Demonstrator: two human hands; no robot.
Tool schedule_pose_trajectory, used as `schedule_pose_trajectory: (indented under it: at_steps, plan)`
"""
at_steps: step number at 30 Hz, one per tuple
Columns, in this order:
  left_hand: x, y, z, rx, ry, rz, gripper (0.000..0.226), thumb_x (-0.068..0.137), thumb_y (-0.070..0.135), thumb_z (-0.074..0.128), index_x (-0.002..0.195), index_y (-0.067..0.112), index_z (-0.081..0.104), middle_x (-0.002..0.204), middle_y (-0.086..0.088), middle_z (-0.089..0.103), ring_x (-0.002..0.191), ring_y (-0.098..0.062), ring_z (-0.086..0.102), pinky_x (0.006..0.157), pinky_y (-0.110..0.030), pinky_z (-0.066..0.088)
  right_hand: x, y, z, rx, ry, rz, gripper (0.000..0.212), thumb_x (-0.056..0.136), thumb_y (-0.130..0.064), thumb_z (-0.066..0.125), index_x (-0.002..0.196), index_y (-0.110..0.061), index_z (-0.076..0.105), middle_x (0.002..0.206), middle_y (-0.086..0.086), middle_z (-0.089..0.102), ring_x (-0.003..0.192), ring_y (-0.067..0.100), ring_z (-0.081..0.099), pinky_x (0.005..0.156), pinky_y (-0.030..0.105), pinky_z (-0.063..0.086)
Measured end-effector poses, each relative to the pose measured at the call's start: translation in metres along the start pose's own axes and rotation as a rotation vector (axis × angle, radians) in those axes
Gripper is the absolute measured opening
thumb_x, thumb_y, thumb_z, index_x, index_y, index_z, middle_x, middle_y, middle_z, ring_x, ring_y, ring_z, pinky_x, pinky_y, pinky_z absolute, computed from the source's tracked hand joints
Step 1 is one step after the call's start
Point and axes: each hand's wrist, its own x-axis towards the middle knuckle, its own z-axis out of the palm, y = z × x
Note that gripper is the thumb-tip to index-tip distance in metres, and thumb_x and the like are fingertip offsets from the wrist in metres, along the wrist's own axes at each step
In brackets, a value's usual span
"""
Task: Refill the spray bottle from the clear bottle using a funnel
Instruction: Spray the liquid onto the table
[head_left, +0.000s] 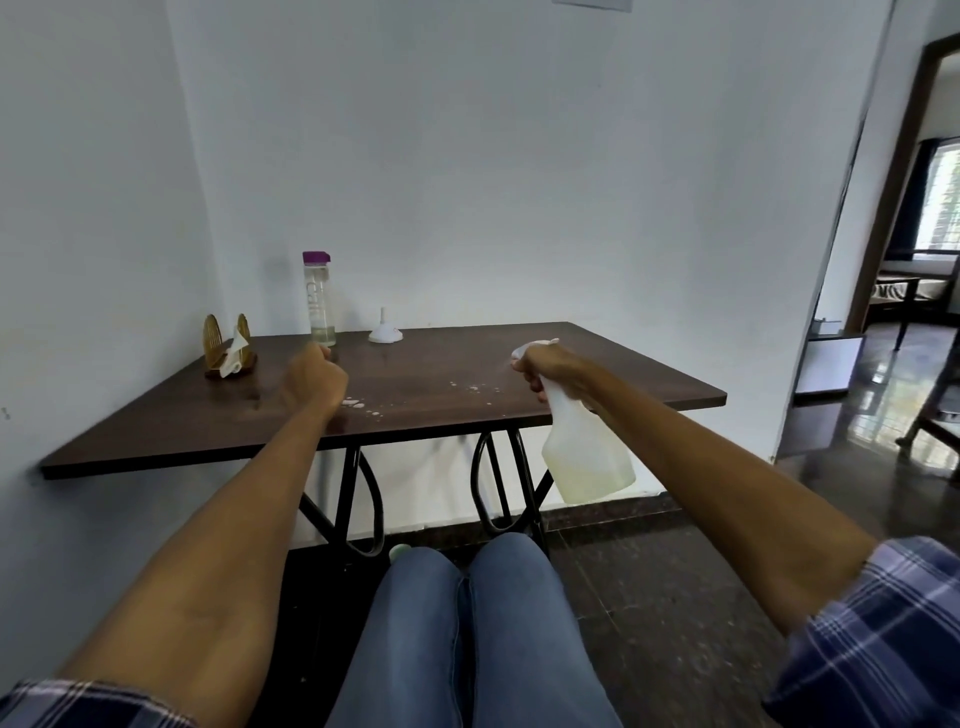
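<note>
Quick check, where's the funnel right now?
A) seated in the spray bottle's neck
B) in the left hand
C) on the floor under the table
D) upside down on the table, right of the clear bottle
D: the white funnel sits wide end down, spout up, on the table just right of the clear bottle, untouched; the right hand holds the spray bottle off the table.

Right hand (540, 366) covers the spray bottle (584, 447) trigger; left hand (311, 376) is blurred, fingers curled from view; clear bottle (319, 301) lettering is unreadable.
</note>
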Motion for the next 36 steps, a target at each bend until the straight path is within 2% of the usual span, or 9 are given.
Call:
schedule_pose_trajectory:
  at_steps: [6,9,14,16,21,25,29,33,36]
  plan:
    - [0.028,0.022,0.007,-0.01,0.006,0.044,0.032,0.092,0.004,0.044,0.122,0.003,0.055,0.121,-0.019,0.06,0.112,-0.035,0.056,0.088,-0.039,0.045,0.019,-0.035,-0.031,0.174,0.22,-0.073,0.025,0.09,-0.022,0.046,0.07,-0.01,0.055,0.064,0.008,0.051,0.055,0.019,0.051,0.051,0.026,0.043]
    - [0.046,0.041,0.019,-0.071,-0.03,0.08,0.029,0.09,0.003,0.045,0.116,0.004,0.059,0.118,-0.018,0.062,0.11,-0.034,0.056,0.088,-0.038,0.046,0.041,-0.052,-0.033,0.228,0.365,-0.14,0.022,0.085,-0.025,0.054,0.094,-0.006,0.057,0.079,0.009,0.06,0.058,0.018,0.055,0.055,0.028,0.047]
    - [0.072,0.072,0.049,-0.124,-0.275,0.27,0.025,0.087,0.012,0.057,0.109,0.004,0.064,0.112,-0.015,0.066,0.102,-0.03,0.062,0.089,-0.038,0.051,0.095,-0.06,-0.015,0.067,0.554,-0.219,0.012,0.084,-0.015,0.051,0.076,-0.007,0.046,0.058,0.002,0.051,0.066,0.029,0.062,0.071,0.039,0.053]
    - [0.092,0.083,0.064,-0.185,-0.424,0.295,0.03,0.082,0.017,0.067,0.109,0.005,0.063,0.108,-0.014,0.068,0.098,-0.027,0.065,0.086,-0.04,0.054,0.126,-0.058,-0.008,0.058,0.526,-0.206,0.009,0.082,-0.011,0.053,0.085,-0.005,0.046,0.069,0.006,0.057,0.079,0.036,0.067,0.079,0.043,0.053]
    - [0.138,0.114,0.123,-0.207,-0.656,0.363,0.053,0.072,0.03,0.079,0.114,0.006,0.058,0.095,-0.004,0.069,0.094,-0.022,0.066,0.082,-0.032,0.053,0.22,-0.059,0.011,-0.002,0.59,-0.153,0.035,0.083,-0.015,0.063,0.109,0.004,0.049,0.108,0.021,0.06,0.108,0.035,0.058,0.088,0.037,0.046]
    - [0.162,0.132,0.196,-0.038,-0.694,0.407,0.082,0.068,0.053,0.075,0.133,0.013,0.045,0.129,-0.002,0.055,0.118,-0.02,0.053,0.099,-0.035,0.044,0.3,-0.063,0.024,0.146,0.678,-0.088,0.058,0.07,-0.031,0.077,0.108,0.003,0.049,0.108,0.018,0.06,0.11,0.035,0.058,0.092,0.043,0.05]
    - [0.193,0.129,0.26,0.01,-0.586,0.314,0.085,0.073,0.059,0.066,0.14,0.015,0.035,0.139,-0.006,0.045,0.126,-0.025,0.046,0.102,-0.042,0.041,0.355,-0.058,0.03,0.123,0.535,-0.1,0.083,0.067,-0.037,0.082,0.126,-0.001,0.036,0.127,0.014,0.043,0.123,0.032,0.04,0.104,0.045,0.038]
    - [0.245,0.126,0.295,0.01,-0.638,0.278,0.069,0.081,0.045,0.064,0.14,0.019,0.037,0.135,-0.01,0.049,0.124,-0.028,0.048,0.101,-0.046,0.043,0.391,-0.027,0.03,0.101,0.411,-0.163,0.085,0.076,-0.039,0.074,0.138,-0.005,0.027,0.132,0.012,0.044,0.122,0.027,0.048,0.098,0.033,0.043]
    - [0.274,0.126,0.313,0.143,-0.544,0.324,0.046,0.09,0.031,0.056,0.132,0.018,0.045,0.121,-0.009,0.054,0.111,-0.026,0.055,0.089,-0.036,0.048,0.411,-0.001,0.031,0.026,0.261,-0.137,0.078,0.083,-0.027,0.067,0.144,-0.006,0.022,0.13,0.012,0.051,0.117,0.026,0.053,0.092,0.03,0.045]
